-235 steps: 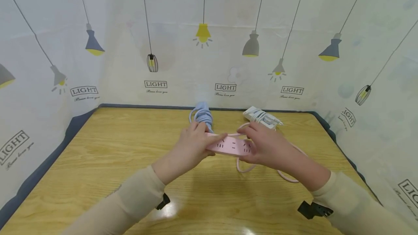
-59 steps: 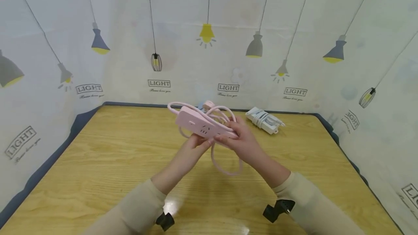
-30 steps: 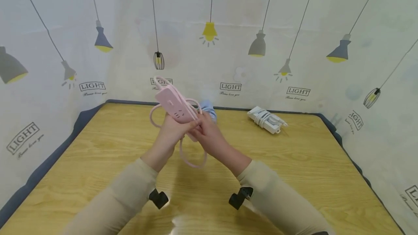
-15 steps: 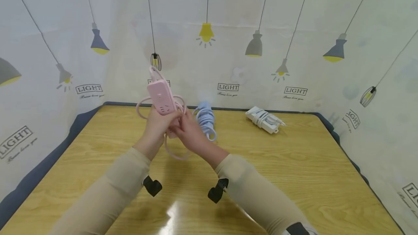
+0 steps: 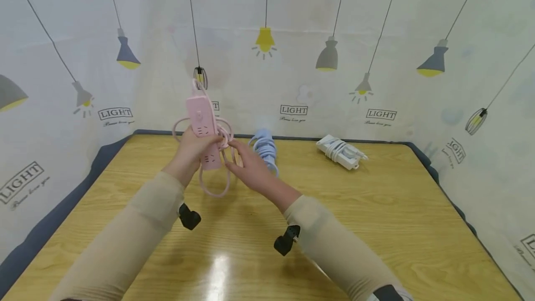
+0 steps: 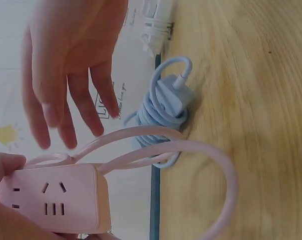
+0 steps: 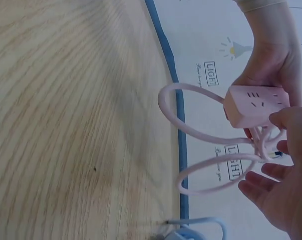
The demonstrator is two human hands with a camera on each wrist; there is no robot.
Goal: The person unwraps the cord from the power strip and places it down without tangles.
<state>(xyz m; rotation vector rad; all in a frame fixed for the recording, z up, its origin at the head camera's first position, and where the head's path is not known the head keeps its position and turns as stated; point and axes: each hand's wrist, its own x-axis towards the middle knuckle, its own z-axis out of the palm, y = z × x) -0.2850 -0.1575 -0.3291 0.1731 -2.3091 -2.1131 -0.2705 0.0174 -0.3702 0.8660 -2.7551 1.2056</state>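
Observation:
My left hand (image 5: 185, 154) grips a pink power strip (image 5: 202, 111) by its middle, thumb across the socket face. The strip is held up above the table, its long side nearly upright. Its pink cord (image 5: 215, 194) is gathered beside it, with loops hanging out below and to both sides. Close on the right is my right hand (image 5: 255, 171), its fingers loosely spread near the gathered cord. In the left wrist view those fingers hang apart just over the cord, with nothing held between them. The left hand's fingers behind the strip are mostly hidden.
A light blue power strip (image 5: 264, 147) wound in its cord lies at the back middle of the wooden table (image 5: 355, 226). Right of it lies a white power strip (image 5: 340, 152), also wrapped in its cord. A printed cloth backdrop (image 5: 234, 73) encloses the back and sides.
The pink strip has gone from level at the middle to upright at the left, its trailing cord now gathered. Lately my right hand has let go and drawn slightly right.

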